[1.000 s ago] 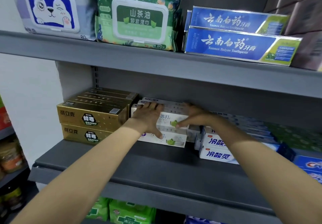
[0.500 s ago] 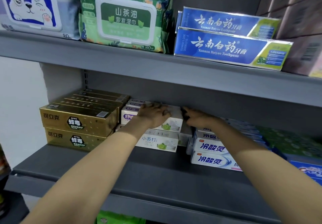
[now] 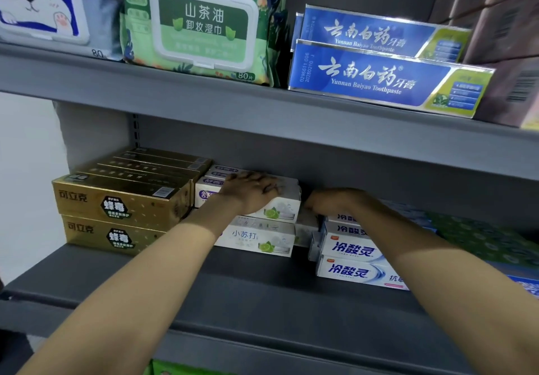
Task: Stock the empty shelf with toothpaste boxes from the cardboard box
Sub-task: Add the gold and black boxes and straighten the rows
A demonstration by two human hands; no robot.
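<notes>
Left hand (image 3: 250, 192) flat atop white lime-printed toothpaste box (image 3: 280, 209); right hand (image 3: 331, 201) grip unclear.

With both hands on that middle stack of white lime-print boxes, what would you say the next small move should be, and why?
Probably ease the top white box a little further back with the left hand lying on it, while the right hand steadies its right end. Its front face appears to sit slightly off from the white box below, and the gold boxes beside them form a flush front.
</notes>
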